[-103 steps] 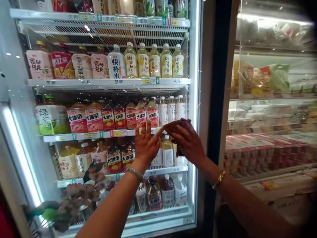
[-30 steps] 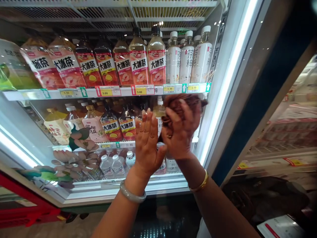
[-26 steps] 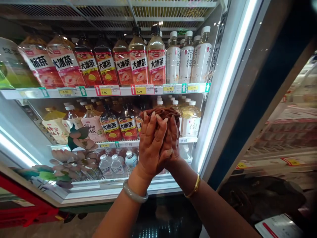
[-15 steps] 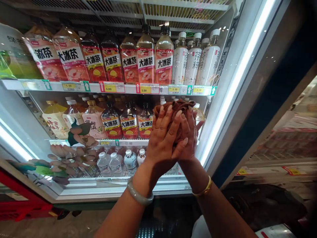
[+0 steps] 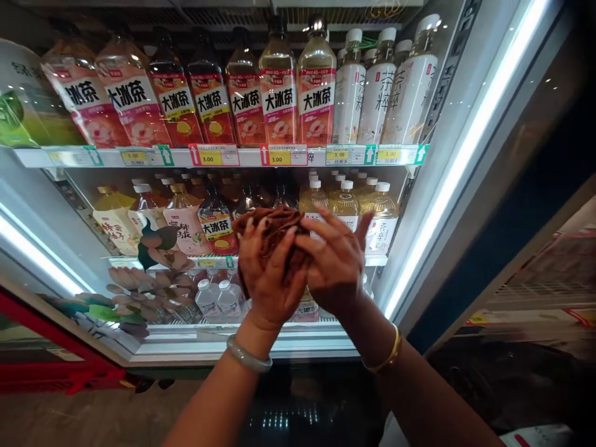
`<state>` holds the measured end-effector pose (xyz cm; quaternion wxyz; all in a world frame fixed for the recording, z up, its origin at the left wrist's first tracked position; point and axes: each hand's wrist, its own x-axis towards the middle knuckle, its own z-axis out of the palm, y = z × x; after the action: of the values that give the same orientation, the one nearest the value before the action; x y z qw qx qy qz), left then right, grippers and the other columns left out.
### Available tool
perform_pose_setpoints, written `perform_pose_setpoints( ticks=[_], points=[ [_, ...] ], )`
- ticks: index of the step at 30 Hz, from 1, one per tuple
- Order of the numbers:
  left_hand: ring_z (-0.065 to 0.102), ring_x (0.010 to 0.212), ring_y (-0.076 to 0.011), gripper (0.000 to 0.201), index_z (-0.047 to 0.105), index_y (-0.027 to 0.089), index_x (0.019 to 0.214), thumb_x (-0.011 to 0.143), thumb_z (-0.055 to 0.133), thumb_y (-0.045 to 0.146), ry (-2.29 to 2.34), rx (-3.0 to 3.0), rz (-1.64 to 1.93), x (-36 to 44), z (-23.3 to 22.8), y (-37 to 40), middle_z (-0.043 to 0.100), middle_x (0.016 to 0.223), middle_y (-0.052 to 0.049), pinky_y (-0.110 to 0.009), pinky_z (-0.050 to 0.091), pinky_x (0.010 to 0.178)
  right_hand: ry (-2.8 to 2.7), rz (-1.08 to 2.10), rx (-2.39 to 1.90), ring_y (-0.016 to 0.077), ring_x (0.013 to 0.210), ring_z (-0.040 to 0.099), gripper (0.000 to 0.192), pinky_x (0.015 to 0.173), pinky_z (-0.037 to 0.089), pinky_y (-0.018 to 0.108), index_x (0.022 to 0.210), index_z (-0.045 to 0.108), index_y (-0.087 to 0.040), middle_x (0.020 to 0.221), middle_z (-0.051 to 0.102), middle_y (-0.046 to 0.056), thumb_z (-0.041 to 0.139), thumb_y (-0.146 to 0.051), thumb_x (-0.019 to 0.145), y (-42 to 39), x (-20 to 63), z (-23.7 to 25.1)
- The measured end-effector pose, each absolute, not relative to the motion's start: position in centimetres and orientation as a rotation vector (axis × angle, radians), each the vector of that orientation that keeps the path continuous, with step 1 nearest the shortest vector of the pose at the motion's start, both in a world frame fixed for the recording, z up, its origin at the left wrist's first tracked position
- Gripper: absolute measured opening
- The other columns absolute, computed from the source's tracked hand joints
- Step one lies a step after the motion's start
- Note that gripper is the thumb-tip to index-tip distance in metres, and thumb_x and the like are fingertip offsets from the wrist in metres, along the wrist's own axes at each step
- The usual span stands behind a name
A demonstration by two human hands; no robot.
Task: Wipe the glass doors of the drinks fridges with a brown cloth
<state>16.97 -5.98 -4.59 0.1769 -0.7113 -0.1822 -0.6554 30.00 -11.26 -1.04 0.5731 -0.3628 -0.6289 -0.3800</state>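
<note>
Lit drinks cooler [image 5: 250,156] fills 12 o'clock; left hand [image 5: 269,288] grasps brown cloth [image 5: 274,233]; right hand [image 5: 336,267] touches at 3 o'clock, grip indeterminable

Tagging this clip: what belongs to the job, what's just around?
Job:
brown cloth, bunched
left hand, holding it
right hand, at its edge

Just around:
shelved bottles
price labels
flower decoration

L wrist: grey bangle [image 5: 246,358]; R: gold bracelet [image 5: 393,354].
</note>
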Motion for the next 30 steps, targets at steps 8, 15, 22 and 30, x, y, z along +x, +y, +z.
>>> perform_pose_setpoints(
  ticks=[8,15,22,30],
  points=[
    [0.036,0.155,-0.0344,0.071,0.050,0.031,0.153,0.087,0.072,0.020,-0.571,-1.952,-1.794,14.4,-1.3,-5.4,0.040,0.164,-0.011,-0.055,0.034,0.127,-1.353,-0.923,-0.981,0.0230,0.155,0.043,0.037,0.135,0.002,0.063,0.130,0.064,-0.031,0.151,0.061,0.000,0.045,-0.021,0.101,-9.4,29.9,0.7],
    [0.047,0.146,-0.0337,0.053,0.063,0.031,0.134,0.083,0.074,0.023,-0.555,-1.879,-1.931,15.0,-1.4,-5.0,0.048,0.154,-0.006,-0.054,0.041,0.123,-1.437,-0.990,-0.951,0.0158,0.157,0.038,0.046,0.137,0.017,0.049,0.146,0.051,-0.029,0.155,0.058,0.002,0.036,-0.019,0.103,-8.5,28.4,-0.8],
    [0.047,0.144,-0.0317,0.040,0.065,0.023,0.127,0.089,0.072,0.035,-0.625,-1.838,-1.927,12.9,2.1,-4.4,0.053,0.145,-0.006,-0.057,0.038,0.124,-1.415,-1.054,-1.018,0.0158,0.155,0.042,0.042,0.136,0.020,0.047,0.144,0.054,-0.028,0.152,0.061,0.001,0.042,-0.022,0.104,-8.6,28.1,-1.0],
    [0.037,0.151,-0.0259,0.028,0.065,0.023,0.119,0.100,0.055,0.041,-0.536,-2.062,-1.952,15.3,-1.1,-4.6,0.043,0.155,-0.005,-0.052,0.027,0.129,-1.377,-1.047,-0.934,0.0178,0.152,0.046,0.041,0.134,0.026,0.049,0.141,0.054,-0.026,0.149,0.064,0.004,0.036,-0.022,0.105,-8.0,27.9,-1.5]
  ],
)
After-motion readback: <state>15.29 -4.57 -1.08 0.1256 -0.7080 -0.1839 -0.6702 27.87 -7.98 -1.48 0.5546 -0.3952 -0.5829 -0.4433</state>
